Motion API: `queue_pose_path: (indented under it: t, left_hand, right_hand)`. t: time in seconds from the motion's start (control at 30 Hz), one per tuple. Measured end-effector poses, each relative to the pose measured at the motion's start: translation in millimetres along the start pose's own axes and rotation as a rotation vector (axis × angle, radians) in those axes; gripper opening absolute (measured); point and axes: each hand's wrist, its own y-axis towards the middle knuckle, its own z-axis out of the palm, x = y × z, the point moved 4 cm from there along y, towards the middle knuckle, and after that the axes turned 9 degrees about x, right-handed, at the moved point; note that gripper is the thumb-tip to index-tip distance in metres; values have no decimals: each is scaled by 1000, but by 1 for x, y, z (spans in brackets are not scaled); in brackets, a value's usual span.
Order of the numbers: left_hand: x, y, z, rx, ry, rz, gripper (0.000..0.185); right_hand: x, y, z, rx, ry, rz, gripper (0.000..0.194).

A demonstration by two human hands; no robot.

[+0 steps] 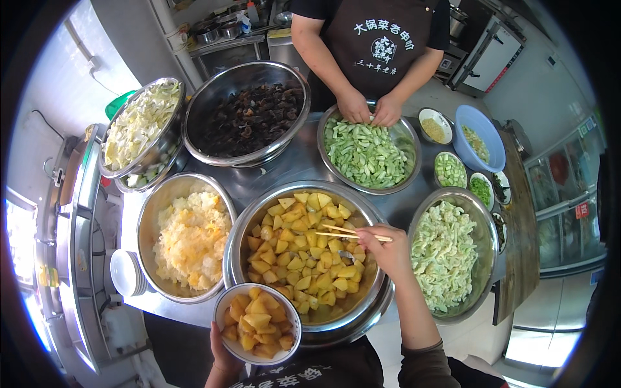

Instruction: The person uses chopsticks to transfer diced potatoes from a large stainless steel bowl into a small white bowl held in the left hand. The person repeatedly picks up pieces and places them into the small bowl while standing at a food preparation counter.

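My left hand (223,350) grips a white bowl (289,350) heaped with browned potato chunks (257,317), close to my body. A pair of wooden chopsticks (345,234) is held in my right hand (388,250); their tips are over the potatoes and nothing shows between them. Below them stands a large steel basin (236,252) with many yellow potato chunks (296,247). A metal utensil (346,255), perhaps a spoon, lies partly buried among the chunks. The white bowl overlaps the near left rim of the basin.
Across the steel table (296,160), a co-worker's hands (371,109) touch cut green beans in a steel bowl (335,177). Around stand basins of black fungus (262,114), cabbage (143,126), pale yellow shreds (194,237) and cauliflower (444,257). Stacked white plates (125,274) sit left; small bowls (451,169) right.
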Motion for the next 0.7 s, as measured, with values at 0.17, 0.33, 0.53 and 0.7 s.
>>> queue_pose_path:
  t: [0.17,0.33,0.53,0.7]
  left_hand:
    - [1,0,0,1,-6,9,77]
    - [2,-3,-4,-1,-28,6,77]
    - [-1,-1,5,14,7,3,78]
    - [-1,3,8,57,15,-8,78]
  right_hand:
    - [-16,8,14,-80,-126,-101,16]
    - [-9,10,20,-59,-427,-289,16]
    - [-5,15,28,17,-593,-456,17]
    - [-3,21,31,176,-736,-641,16]
